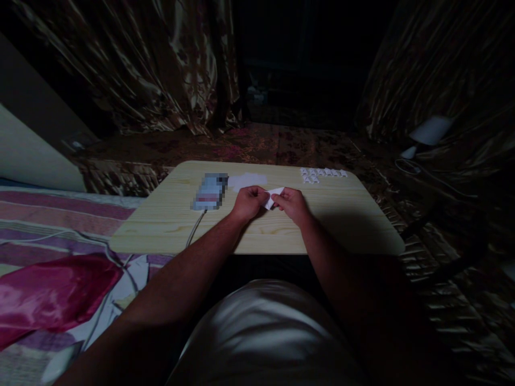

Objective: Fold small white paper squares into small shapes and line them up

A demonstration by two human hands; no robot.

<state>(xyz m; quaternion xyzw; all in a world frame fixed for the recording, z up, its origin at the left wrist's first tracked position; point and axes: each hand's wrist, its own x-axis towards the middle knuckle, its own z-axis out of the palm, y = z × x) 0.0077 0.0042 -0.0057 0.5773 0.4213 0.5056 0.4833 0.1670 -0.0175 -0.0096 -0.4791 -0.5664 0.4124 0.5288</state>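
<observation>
Between my two hands, just above the middle of the wooden table (pixel 161 214), is a small piece of folded white paper (pixel 274 197). My left hand (pixel 249 202) pinches its left corner between thumb and fingers. On the other side my right hand (pixel 292 203) grips the right part, its thumb lying on the paper's face. Behind my left hand lie loose white paper sheets (pixel 249 181). Several small folded paper pieces (pixel 322 172) sit in two rows near the table's far right corner.
A blurred-out phone-like device (pixel 210 192) lies left of my hands, with a white cable (pixel 195 229) running off the table's near edge. Left of the table is a striped bed with a shiny pink cloth (pixel 56 289). A white lamp (pixel 430 131) stands at the right.
</observation>
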